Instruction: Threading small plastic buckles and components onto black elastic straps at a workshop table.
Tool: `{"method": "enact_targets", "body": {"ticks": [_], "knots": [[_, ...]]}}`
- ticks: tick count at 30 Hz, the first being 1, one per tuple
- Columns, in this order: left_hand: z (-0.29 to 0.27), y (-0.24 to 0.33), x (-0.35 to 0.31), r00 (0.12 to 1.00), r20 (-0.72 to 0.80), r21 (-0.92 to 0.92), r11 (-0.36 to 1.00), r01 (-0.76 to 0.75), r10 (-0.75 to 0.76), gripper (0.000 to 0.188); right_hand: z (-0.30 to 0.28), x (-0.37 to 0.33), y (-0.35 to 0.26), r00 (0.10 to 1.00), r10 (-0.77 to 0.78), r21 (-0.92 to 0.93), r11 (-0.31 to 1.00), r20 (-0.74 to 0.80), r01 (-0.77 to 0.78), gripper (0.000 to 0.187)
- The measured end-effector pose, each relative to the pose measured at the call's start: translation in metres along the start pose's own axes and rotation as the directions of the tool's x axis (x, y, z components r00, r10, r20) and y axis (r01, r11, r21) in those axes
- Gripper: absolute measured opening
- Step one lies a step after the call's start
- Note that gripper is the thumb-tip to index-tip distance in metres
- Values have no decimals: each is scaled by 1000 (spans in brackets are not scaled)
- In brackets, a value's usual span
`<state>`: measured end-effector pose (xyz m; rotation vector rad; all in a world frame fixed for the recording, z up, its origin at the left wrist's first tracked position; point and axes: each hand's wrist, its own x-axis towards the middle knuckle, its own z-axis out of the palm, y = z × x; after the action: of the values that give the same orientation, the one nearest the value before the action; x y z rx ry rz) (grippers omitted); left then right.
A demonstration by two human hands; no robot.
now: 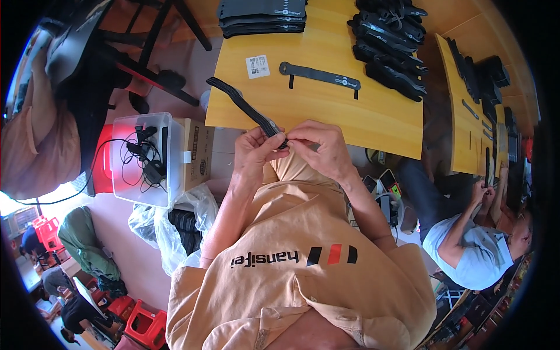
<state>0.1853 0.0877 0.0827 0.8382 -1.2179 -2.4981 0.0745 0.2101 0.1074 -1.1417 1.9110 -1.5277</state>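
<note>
My left hand (256, 147) is closed round the lower end of a black striped strap (240, 104), just off the table's near edge. The strap's free length slants up and left over the yellow table (373, 125). My right hand (322, 146) pinches at the same end, its fingertips meeting the left ones; they partly cover that end. Farther in on the table lies a flat dark grey strap (318, 74) with a hole at its left end and two short black tabs below it. A white printed label (257, 67) is to its left.
A stack of dark flat pieces (262, 24) sits at the table's far left, bundled black straps (391, 52) at its right. Left of me are a clear bin (119, 175) with cables and a cardboard box (198, 149). A co-worker (466, 245) sits at the right.
</note>
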Motion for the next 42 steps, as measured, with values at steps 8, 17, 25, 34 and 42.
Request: {"method": "enact_targets", "body": {"ticks": [8, 17, 25, 34, 42], "knots": [[4, -3, -1, 998, -26, 125, 991, -49, 53, 19, -3, 2, 5, 994, 87, 57, 994, 70, -91, 12], [3, -4, -3, 998, -27, 116, 992, -48, 51, 18, 5, -2, 4, 994, -109, -200, 973, 28, 112, 9], [6, -3, -4, 999, -22, 102, 994, -40, 43, 19, 8, -2, 8, 983, -183, -294, 939, 11, 178, 5], [3, 1, -2, 997, 68, 196, 980, -38, 25, 27, 1, 6, 13, 987, -156, -231, 959, 46, 162, 7], [4, 5, 2, 997, 43, 197, 978, -69, 62, 27, 12, 2, 10, 946, -325, -437, 852, -6, 289, 9]]}}
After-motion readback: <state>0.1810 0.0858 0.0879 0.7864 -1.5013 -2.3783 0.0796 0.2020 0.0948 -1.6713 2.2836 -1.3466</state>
